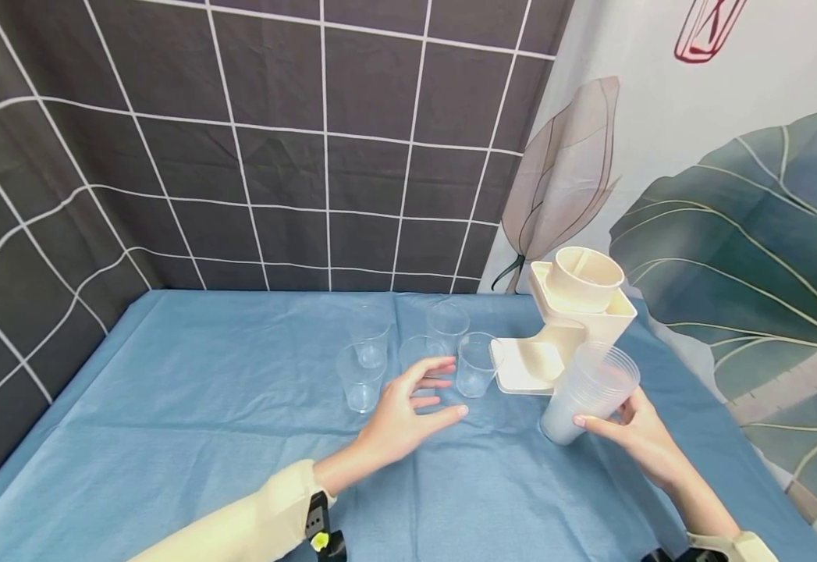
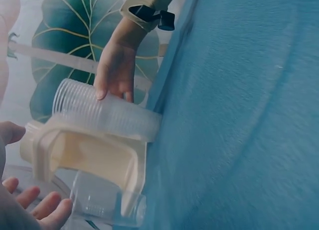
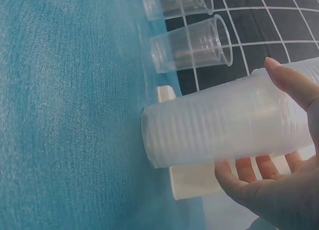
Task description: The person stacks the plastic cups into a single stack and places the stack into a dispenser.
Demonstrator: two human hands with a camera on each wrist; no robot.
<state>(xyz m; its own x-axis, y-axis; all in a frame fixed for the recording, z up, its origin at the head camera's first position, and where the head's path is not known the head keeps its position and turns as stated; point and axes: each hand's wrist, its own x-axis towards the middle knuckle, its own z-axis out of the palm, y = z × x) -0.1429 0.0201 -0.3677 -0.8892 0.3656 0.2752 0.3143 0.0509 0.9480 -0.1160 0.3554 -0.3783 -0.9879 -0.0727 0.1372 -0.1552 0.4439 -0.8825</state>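
Observation:
A tall nested stack of clear plastic cups [image 1: 577,402] stands a little tilted on the blue cloth at the right. My right hand [image 1: 636,437] grips it from the right side, thumb in front; the right wrist view shows the thumb [image 3: 294,85] and fingers around the stack [image 3: 219,123]. My left hand [image 1: 408,410] is held over the cloth with its fingers spread, holding nothing. Just beyond its fingertips stands a single clear cup [image 1: 477,367]. Left of that hand is another clear cup [image 1: 362,382]. More single cups [image 1: 448,324] stand behind.
A cream plastic holder [image 1: 591,312] with a round cup-shaped top and a flat base tray [image 1: 529,367] stands behind the stack, at the back right. Blue cloth [image 1: 190,390] covers the table. A dark gridded curtain [image 1: 275,164] hangs behind it.

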